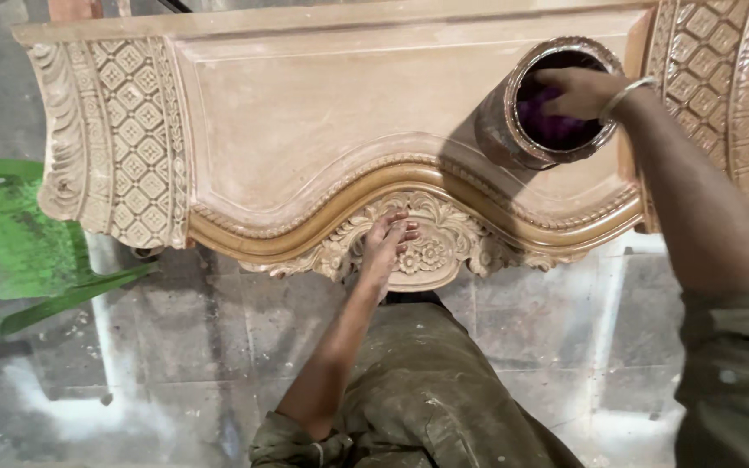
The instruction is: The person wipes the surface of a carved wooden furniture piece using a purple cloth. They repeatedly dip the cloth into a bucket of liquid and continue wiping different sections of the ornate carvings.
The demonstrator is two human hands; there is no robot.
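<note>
Hands at a carved wooden panel (305,113)

The right hand (578,91) reaches inside a tin (500,130) on the panel, fingers closed on a purple cloth (548,126). The left hand (389,238) rests flat, fingers spread, on the carved flower (431,253).

There is only one view, from a camera on the person's head. It looks steeply down and a little forward, over the person's own lap and arms. It is close: the carved wooden panel (305,121) fills the upper half of the frame from edge to edge, and the grey floor (175,364) shows below it. No second view shares the scene.
</note>
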